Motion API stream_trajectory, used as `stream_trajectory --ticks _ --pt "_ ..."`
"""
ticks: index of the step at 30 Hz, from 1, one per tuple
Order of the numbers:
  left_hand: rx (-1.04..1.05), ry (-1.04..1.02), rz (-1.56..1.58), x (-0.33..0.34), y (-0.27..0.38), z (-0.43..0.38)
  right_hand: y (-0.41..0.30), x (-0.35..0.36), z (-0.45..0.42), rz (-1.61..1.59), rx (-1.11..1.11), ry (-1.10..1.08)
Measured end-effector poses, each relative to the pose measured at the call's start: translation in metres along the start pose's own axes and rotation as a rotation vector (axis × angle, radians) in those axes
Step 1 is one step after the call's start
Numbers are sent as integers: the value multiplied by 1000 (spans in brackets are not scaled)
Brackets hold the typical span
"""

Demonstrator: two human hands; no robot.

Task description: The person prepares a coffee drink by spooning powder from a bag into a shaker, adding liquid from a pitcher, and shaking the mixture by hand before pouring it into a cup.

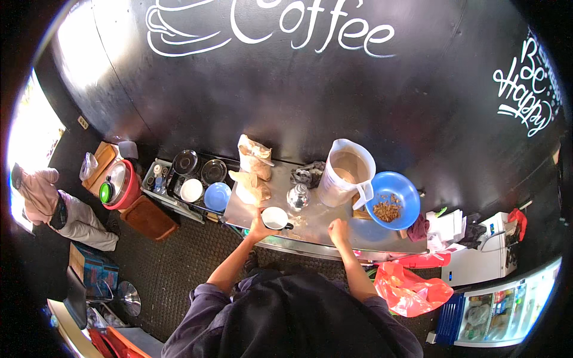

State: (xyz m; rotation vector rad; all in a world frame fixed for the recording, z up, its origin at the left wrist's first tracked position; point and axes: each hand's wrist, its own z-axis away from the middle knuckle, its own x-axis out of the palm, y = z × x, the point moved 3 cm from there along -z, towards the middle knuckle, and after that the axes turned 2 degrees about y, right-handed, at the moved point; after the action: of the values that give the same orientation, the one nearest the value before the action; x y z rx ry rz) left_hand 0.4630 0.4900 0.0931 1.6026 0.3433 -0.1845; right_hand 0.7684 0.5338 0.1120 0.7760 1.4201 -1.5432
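Observation:
My left hand (258, 227) holds a white mug with a dark handle (274, 218) at the front of a steel table (313, 239). Over the table's front part is my right hand (339, 230), its fingers curled; whether it holds something small I cannot tell. Between and behind the hands stands a metal cocktail shaker (298, 197). A large plastic measuring jug (340, 179) with brownish liquid stands behind my right hand. Right of it, a blue plastic bowl (409, 192) contains brown pieces. Two bags of powder, one at the back (255, 159) and one nearer (250, 188), stand behind the mug.
Dish racks (179, 209) with bowls and plates stand left, beside a red basin (129, 188) and a brown tray (150, 219). A red plastic bag (409, 291) hangs at the right front, near a glass-door fridge (506, 313). Another person (58, 206) is at the far left.

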Motion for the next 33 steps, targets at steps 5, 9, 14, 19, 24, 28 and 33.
stream_trajectory --ticks 5,9,14,19,24,28,33 --pt "-14 202 -117 3 -37 -10 -28 -8 -2 81 -78 119" --pt "25 245 -228 19 -30 -9 -30 19 -28 -160 -261 185" --pt "-114 114 -455 23 -3 -6 -50 41 -47 -481 -339 226" --pt "-160 19 -619 16 -14 -1 -68 57 -63 -839 -289 116" --pt "-289 -142 -643 -19 -4 16 -86 45 -65 -1028 -186 -5" --pt "-116 -482 -626 -39 -22 13 -97 46 -69 -1068 -326 51" --pt "33 -207 -96 -44 98 -31 -107 10 -50 -1031 -365 185"
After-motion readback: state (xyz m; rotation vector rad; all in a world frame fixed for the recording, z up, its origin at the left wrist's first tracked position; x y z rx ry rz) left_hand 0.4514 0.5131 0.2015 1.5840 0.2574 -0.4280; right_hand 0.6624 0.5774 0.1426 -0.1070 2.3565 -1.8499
